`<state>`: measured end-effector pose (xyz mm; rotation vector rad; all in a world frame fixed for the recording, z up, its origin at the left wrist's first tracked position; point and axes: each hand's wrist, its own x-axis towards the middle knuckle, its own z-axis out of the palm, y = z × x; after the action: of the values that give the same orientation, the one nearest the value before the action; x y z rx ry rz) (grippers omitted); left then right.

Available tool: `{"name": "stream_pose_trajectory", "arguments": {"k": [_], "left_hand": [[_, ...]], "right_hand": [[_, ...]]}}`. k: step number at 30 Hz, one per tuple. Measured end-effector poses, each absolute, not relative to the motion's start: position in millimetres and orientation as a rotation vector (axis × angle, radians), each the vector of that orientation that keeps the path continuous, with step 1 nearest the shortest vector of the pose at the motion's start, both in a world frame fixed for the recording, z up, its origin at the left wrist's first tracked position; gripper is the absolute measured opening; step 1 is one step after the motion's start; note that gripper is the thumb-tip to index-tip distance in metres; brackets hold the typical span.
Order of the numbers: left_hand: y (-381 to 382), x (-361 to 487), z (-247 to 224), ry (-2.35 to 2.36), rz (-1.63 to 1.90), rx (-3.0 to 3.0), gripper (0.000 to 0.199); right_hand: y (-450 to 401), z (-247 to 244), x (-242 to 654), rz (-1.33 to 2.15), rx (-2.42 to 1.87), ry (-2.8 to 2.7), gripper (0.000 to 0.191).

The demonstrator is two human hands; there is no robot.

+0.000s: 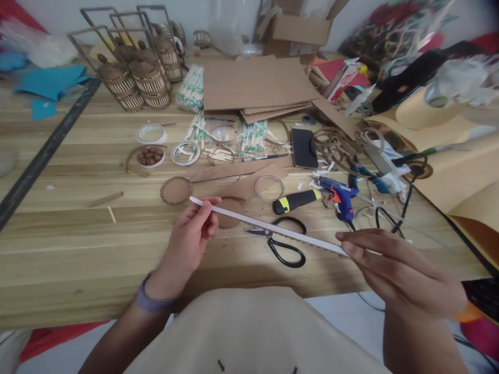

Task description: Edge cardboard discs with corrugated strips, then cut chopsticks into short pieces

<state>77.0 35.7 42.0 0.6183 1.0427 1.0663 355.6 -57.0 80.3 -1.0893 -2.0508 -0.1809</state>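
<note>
A long thin white strip (273, 227) is stretched between my hands above the table, slanting down to the right; small brown bits show along its lower edge. My left hand (195, 228) pinches it near its left end, with the tip sticking out past the thumb. At the other end, the thumb and fingers of my right hand (393, 259) close on the strip. Black-handled scissors (287, 259) lie partly opened beneath it. Just beyond my left fingers are a round cardboard disc (176, 190) with a notched rim and another brown disc (230, 218), partly covered.
A blue glue gun (339, 195), a black-and-yellow cutter (297, 201) and a phone (304, 148) lie ahead. Farther back are cardboard sheets (257, 83), tape rolls (151, 134), a bowl of brown balls (151, 156) and stick lanterns (150, 78). A kraft paper roll (463, 171) borders the right.
</note>
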Motion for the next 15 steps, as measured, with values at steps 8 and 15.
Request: {"name": "stream_pose_trajectory", "arguments": {"k": [8,15], "left_hand": [[29,83,34,1.094,1.076,0.700,0.037],[19,101,17,1.047,1.022,0.854,0.047]], "right_hand": [[-55,56,386,-0.522,-1.380,-2.087,0.059],[-42,75,303,-0.311,-1.376,-1.948,0.052]]}}
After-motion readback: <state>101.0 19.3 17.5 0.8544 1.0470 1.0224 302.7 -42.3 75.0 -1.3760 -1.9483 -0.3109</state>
